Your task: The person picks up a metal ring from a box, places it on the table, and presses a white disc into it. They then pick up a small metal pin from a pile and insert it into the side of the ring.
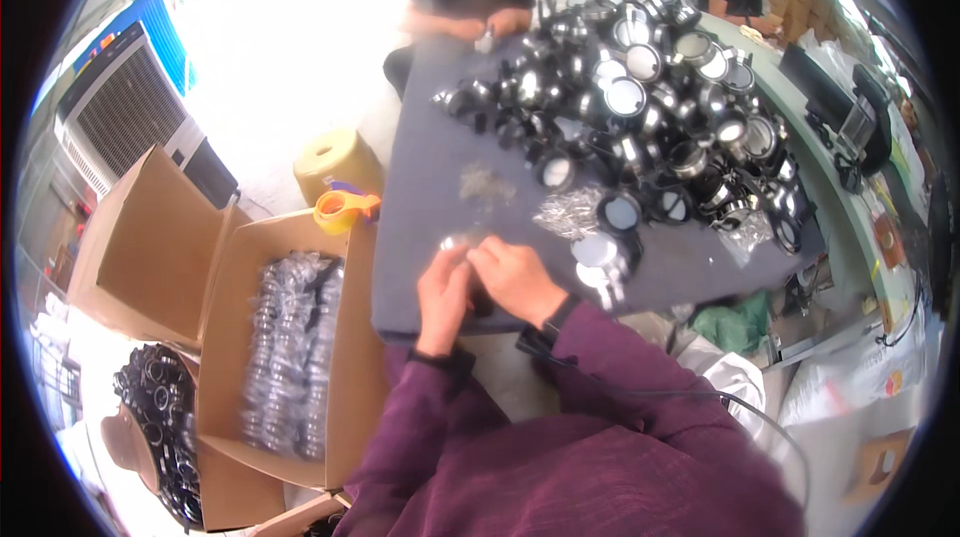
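Both hands meet at the near edge of the grey table, the left hand and right hand pinched together on a small clear piece held between the fingertips. It looks like a fitting or bagging step; next it likely needs a steady grip while one black ring is fetched from the pile just beyond.

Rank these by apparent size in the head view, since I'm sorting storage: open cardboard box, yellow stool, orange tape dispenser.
1. Open cardboard box, clearly largest.
2. Yellow stool, though it sits farther away.
3. Orange tape dispenser, smallest.
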`<control>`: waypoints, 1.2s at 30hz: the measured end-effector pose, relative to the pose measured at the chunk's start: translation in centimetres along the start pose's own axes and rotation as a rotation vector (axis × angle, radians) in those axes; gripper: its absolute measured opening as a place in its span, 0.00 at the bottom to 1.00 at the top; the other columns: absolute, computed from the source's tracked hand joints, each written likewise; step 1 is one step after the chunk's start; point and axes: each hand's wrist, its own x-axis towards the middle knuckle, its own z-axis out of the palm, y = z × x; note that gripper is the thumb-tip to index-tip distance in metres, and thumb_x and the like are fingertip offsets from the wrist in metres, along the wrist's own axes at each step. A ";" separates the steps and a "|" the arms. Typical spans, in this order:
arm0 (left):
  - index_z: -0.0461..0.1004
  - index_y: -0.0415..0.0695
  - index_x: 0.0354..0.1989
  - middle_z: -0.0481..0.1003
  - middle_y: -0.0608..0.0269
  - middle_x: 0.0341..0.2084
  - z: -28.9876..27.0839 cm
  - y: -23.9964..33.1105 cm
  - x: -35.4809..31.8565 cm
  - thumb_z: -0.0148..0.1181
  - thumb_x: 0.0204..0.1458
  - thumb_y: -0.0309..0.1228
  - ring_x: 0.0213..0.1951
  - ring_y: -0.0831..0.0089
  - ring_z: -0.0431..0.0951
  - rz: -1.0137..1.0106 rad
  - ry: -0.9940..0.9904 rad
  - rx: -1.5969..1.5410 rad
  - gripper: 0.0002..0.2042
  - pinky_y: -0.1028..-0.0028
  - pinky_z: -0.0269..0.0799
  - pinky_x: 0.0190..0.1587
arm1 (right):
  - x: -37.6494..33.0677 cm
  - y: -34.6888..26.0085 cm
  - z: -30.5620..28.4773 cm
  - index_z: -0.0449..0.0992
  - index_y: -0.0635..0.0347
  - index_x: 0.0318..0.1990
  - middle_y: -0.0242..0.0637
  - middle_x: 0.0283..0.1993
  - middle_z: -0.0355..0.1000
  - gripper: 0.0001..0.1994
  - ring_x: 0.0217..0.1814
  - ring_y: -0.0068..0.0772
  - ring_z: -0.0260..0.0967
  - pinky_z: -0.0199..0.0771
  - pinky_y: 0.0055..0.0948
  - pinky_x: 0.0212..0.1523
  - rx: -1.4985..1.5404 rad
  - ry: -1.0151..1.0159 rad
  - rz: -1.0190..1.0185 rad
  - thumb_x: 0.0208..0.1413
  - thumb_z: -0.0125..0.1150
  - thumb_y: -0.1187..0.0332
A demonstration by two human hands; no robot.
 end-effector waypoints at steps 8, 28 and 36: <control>0.73 0.38 0.46 0.72 0.69 0.22 0.5 0.5 0.2 0.50 0.56 0.22 0.16 0.88 0.67 -0.018 0.023 -0.026 0.10 0.85 0.62 0.14 | 0.8 0.6 -1.5 0.71 0.60 0.33 0.41 0.33 0.70 0.04 0.28 0.44 0.73 0.74 0.38 0.27 0.109 -0.085 0.058 0.49 0.55 0.71; 0.72 0.40 0.46 0.75 0.64 0.22 0.3 -0.3 0.4 0.50 0.57 0.22 0.21 0.84 0.74 -0.076 0.039 0.019 0.10 0.84 0.63 0.15 | -4.1 6.6 -6.6 0.76 0.63 0.30 0.49 0.35 0.72 0.05 0.36 0.54 0.72 0.72 0.44 0.37 0.002 -0.330 0.388 0.46 0.54 0.76; 0.72 0.39 0.46 0.75 0.64 0.22 0.4 -0.1 0.4 0.50 0.57 0.22 0.21 0.84 0.74 -0.053 0.056 0.042 0.10 0.84 0.63 0.15 | -3.4 6.4 -6.7 0.76 0.65 0.30 0.51 0.33 0.72 0.05 0.35 0.55 0.72 0.73 0.45 0.36 -0.215 -0.416 0.442 0.48 0.54 0.75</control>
